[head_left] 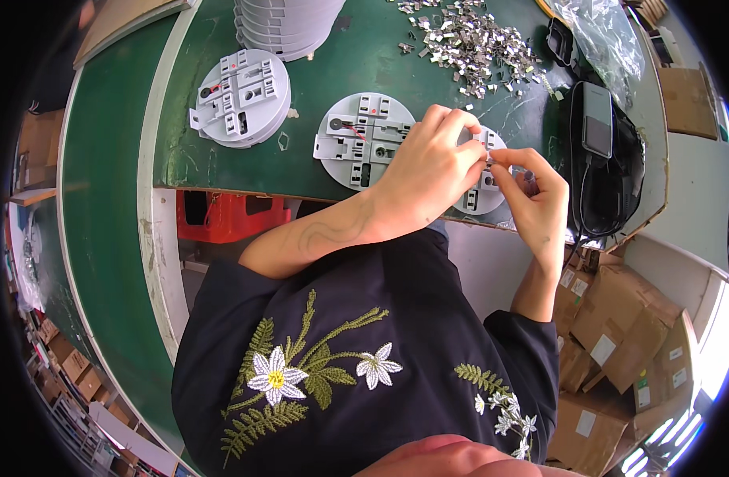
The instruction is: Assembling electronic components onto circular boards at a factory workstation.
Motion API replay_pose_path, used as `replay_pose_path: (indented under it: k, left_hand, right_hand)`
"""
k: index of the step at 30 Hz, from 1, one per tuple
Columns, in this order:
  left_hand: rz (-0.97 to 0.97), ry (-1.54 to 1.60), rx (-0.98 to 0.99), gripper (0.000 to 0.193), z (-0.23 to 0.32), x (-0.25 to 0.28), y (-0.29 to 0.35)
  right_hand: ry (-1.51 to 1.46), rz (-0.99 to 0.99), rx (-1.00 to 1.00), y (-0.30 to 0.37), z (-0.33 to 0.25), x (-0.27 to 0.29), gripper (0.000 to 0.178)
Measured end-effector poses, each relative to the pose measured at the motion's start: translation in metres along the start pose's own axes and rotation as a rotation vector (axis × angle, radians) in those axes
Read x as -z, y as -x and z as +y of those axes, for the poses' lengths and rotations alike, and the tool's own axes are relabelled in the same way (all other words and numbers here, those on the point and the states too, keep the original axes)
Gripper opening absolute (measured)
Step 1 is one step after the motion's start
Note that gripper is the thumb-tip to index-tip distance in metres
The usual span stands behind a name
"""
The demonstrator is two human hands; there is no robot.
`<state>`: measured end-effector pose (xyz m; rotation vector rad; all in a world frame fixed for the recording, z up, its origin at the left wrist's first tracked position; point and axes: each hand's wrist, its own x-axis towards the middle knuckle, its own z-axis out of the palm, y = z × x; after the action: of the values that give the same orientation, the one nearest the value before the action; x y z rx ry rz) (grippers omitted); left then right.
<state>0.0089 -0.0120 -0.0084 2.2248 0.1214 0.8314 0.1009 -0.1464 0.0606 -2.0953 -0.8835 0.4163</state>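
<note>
My left hand point(430, 165) and my right hand point(542, 200) meet over a round light-grey plastic base point(482, 200) near the table's front edge. Both have thumb and fingers pinched close together, almost touching. Whatever small part lies between the fingertips is too small and covered to make out. Beneath my left hand and wrist, a second round grey base point(341, 149) is partly hidden; it has raised slots, a black round part and red wires. Farther left sits a short stack of similar bases point(257, 75). Small shiny metal pieces point(480, 49) lie heaped beyond my hands.
A tall stack of grey round parts point(289, 24) stands at the back left. On the right are a black case point(623, 163), a grey power bank point(597, 119) with a cable, and clear plastic point(607, 40). A red stool point(233, 216) sits under the green table point(356, 60).
</note>
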Motion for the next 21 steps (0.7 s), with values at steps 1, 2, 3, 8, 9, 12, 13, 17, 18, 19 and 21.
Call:
replay_pose_path:
  k: [1,2,3,8,9,12,13,17,18,19,21]
  left_hand:
    - [0.009,0.004,-0.003,0.010,0.000,0.000,0.000]
    - [0.019,0.008,-0.005,0.009,0.000,0.000,-0.001]
    - [0.028,0.013,-0.008,0.009,0.000,0.001,-0.001]
    - [0.018,0.004,-0.054,0.009,-0.003,0.003,-0.002]
    - [0.018,0.004,-0.055,0.009,-0.004,0.004,-0.002]
    - [0.002,0.038,-0.041,0.009,-0.007,0.008,-0.001]
    - [-0.004,0.049,-0.036,0.008,-0.008,0.009,-0.001]
    - [-0.022,0.030,-0.053,0.008,-0.010,0.009,0.000]
    - [-0.029,0.024,-0.059,0.008,-0.010,0.009,0.000]
    - [-0.027,0.025,-0.058,0.008,-0.010,0.009,0.000]
    - [-0.028,0.021,-0.056,0.008,-0.010,0.009,0.001]
  right_hand:
    - [-0.022,0.008,-0.058,0.000,0.000,0.000,0.011]
    - [-0.044,0.017,-0.116,0.000,-0.001,0.001,0.011]
    - [-0.066,0.025,-0.174,0.000,-0.001,0.000,0.011]
    - [-0.021,-0.041,-0.074,-0.002,0.001,-0.001,0.010]
    - [-0.021,-0.041,-0.075,-0.004,0.001,-0.001,0.010]
    - [0.112,-0.110,0.091,-0.009,0.003,-0.002,0.012]
    - [0.156,-0.133,0.146,-0.010,0.003,-0.002,0.013]
    - [0.215,-0.139,0.254,-0.012,0.007,-0.006,0.013]
    - [0.235,-0.140,0.289,-0.012,0.007,-0.007,0.014]
    - [0.236,-0.142,0.290,-0.012,0.007,-0.007,0.014]
    - [0.271,-0.156,0.311,-0.012,0.006,-0.007,0.015]
